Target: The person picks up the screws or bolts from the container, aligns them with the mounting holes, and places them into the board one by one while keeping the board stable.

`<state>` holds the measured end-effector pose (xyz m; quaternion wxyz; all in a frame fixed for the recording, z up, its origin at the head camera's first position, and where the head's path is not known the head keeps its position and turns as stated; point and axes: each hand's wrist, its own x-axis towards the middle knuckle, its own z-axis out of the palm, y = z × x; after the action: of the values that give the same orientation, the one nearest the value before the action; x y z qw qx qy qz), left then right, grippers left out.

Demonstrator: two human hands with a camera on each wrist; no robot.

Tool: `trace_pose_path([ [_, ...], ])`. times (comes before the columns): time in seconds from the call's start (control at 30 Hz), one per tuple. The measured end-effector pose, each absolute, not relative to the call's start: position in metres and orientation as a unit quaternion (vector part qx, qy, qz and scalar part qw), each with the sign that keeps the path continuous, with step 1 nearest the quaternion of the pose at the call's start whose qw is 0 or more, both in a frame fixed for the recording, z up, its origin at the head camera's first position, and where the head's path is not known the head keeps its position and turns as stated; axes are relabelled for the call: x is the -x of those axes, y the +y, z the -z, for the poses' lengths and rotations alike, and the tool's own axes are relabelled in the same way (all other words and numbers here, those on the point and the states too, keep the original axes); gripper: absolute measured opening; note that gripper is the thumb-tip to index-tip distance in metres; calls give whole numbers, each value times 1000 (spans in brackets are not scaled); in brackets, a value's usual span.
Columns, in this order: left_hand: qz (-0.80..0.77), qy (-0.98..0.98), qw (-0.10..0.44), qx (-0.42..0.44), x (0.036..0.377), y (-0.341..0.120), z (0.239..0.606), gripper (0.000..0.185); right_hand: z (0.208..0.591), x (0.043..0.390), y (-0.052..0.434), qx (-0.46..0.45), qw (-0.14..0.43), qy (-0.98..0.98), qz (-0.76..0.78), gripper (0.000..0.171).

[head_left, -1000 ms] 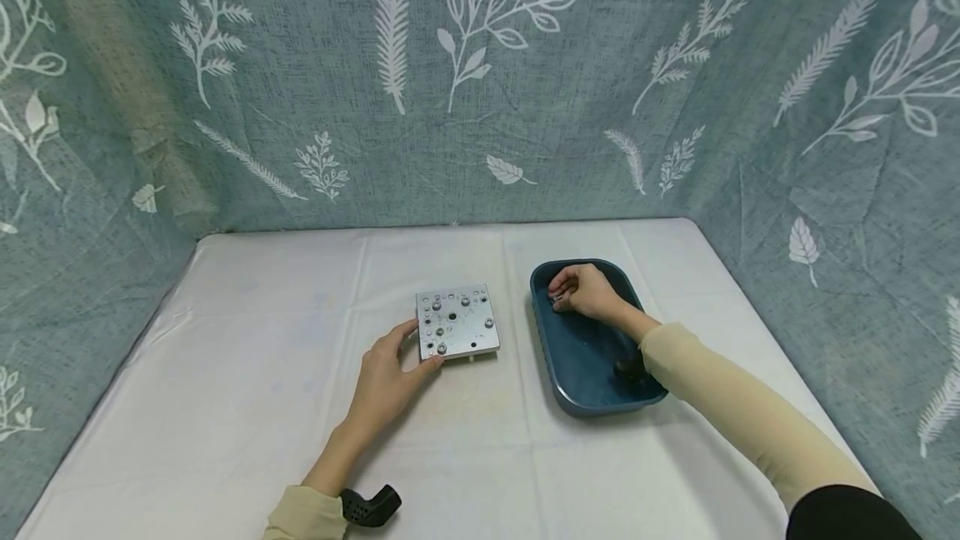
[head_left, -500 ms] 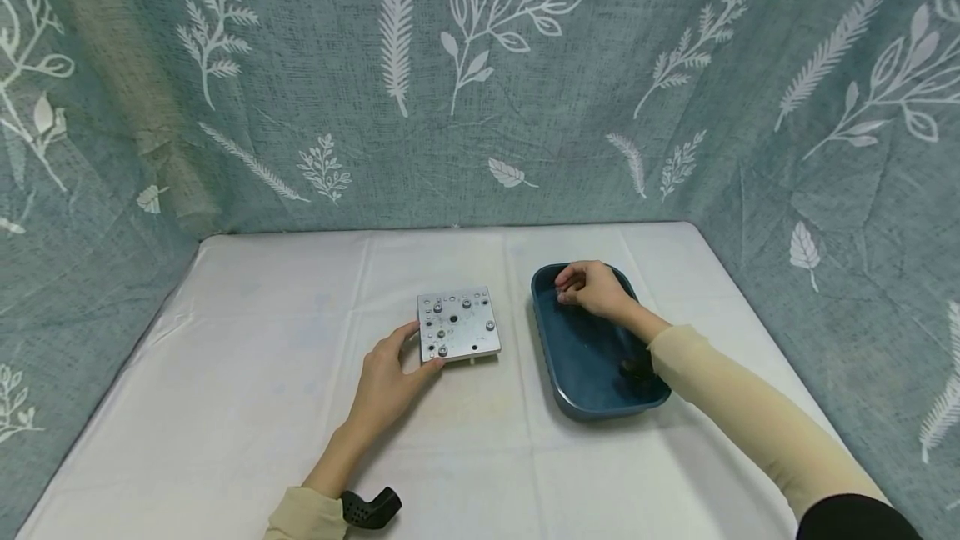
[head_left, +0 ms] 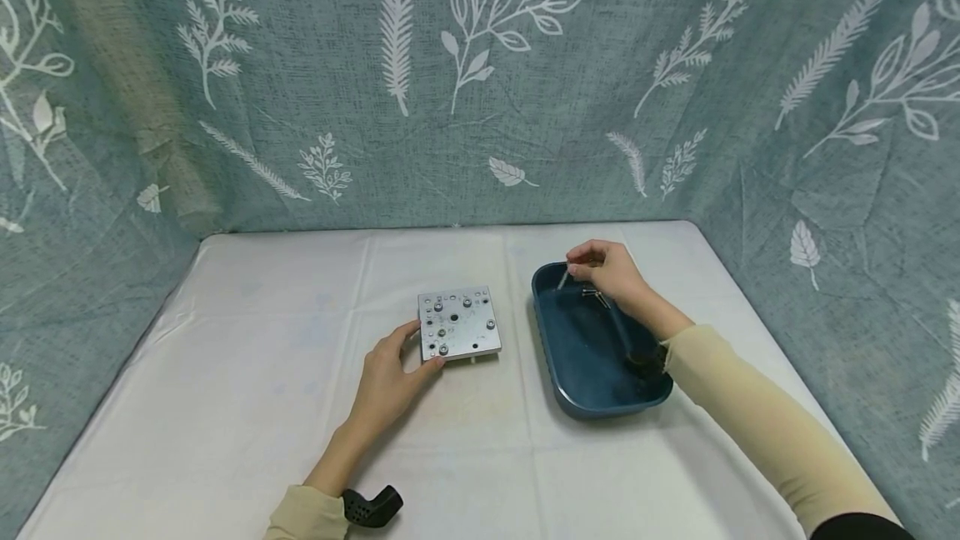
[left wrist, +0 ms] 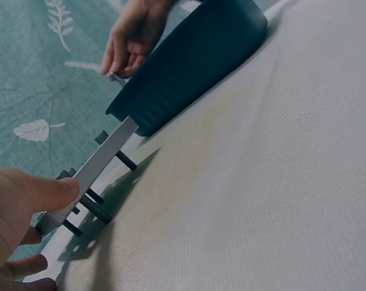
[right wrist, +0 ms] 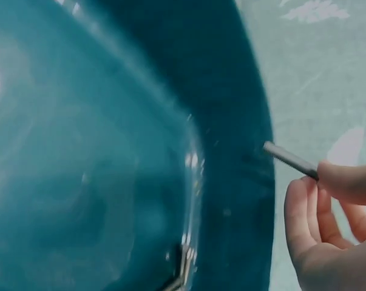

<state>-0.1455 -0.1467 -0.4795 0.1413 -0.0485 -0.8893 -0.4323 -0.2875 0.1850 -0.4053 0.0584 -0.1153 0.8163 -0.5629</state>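
At the far-left corner of the blue tray [head_left: 585,357], the right hand [head_left: 615,273] pinches a slim pin [head_left: 563,277], long axis slanting down-left from the fingertips [right wrist: 298,197], while the left hand [head_left: 386,377] grips the near-left corner of the metal plate [head_left: 472,329].

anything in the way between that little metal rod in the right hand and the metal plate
Only the blue tray's left rim: in the head view it lies between the metal rod and the metal plate. Nothing else visible stands between them; the left hand grips the plate from its other side.
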Motion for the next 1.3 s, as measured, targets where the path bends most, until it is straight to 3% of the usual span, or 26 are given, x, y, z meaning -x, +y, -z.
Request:
trace_pose_path([
  [0.2, 431, -890, 138, 46, 145, -147, 478, 66, 398, 275, 170, 72, 110, 744, 655, 30],
  [0.4, 431, -892, 132, 41, 145, -147, 477, 67, 392, 263, 143, 21, 156, 679, 717, 27],
  [0.7, 435, -889, 133, 45, 145, -146, 476, 66, 391, 246, 95, -2, 202, 672, 712, 27],
  [1.07, 437, -887, 139, 49, 145, -147, 477, 65, 407, 248, 55, 38, 203, 716, 667, 30],
  [1.3, 436, -887, 139, 50, 145, -148, 478, 65, 416, 246, 46, 73, 172, 761, 621, 20],
])
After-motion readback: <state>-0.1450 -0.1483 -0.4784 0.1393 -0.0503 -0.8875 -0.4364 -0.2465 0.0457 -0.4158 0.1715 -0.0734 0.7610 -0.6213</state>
